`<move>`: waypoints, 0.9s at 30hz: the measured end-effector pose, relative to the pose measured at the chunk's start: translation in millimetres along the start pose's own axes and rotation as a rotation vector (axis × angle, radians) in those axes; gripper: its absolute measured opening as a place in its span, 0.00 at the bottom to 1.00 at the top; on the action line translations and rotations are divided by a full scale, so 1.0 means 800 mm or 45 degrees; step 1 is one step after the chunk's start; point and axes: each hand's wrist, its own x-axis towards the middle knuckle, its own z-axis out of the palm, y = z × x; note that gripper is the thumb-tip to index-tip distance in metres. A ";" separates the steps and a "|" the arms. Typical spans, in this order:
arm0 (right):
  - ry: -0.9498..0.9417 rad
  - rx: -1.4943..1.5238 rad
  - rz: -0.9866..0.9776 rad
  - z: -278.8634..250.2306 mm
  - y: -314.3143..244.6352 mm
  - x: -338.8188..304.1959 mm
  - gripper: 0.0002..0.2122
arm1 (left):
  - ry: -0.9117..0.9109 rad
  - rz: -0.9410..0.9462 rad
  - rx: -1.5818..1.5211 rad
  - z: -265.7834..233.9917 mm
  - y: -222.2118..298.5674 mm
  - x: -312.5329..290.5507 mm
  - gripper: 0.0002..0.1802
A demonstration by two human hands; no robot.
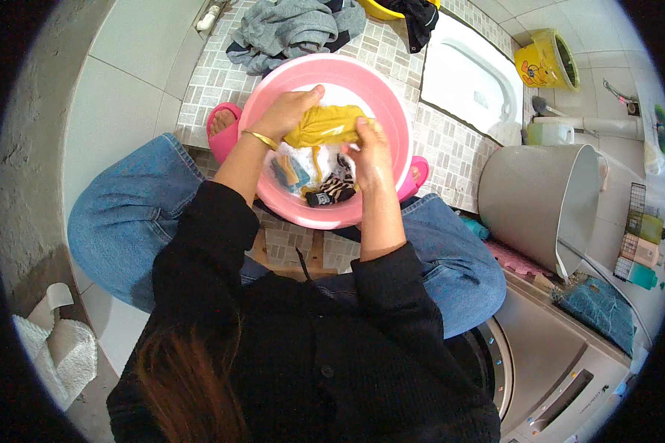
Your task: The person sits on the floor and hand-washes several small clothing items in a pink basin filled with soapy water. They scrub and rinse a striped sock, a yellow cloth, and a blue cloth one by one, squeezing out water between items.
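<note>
Yellow cloth, pinched by the right hand, met opposite by the left hand, grip unclear, held over suds between the side edges of the pink basin, probably to spread it.

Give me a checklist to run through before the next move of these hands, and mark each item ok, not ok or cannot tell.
1. Yellow cloth over the basin: ok, within its rim.
2. Right hand gripping: ok, it holds the cloth's right end.
3. Left hand gripping: cannot tell, the cloth hides part of it.
4. Sleeves back from the wrists: ok, both forearms are bare.
5. Bracelet off: not ok, it is on the left wrist.
6. Water depth: cannot tell.
</note>
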 end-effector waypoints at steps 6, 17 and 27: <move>0.262 0.608 -0.158 -0.036 0.013 0.040 0.09 | 0.050 -0.058 -0.006 -0.055 -0.034 0.010 0.19; 0.677 -1.254 -0.434 -0.063 0.087 0.083 0.22 | 0.532 0.612 1.726 -0.005 -0.081 0.051 0.17; -0.084 -2.078 -0.506 -0.051 0.111 0.081 0.32 | -0.039 0.346 2.148 0.022 -0.120 0.052 0.31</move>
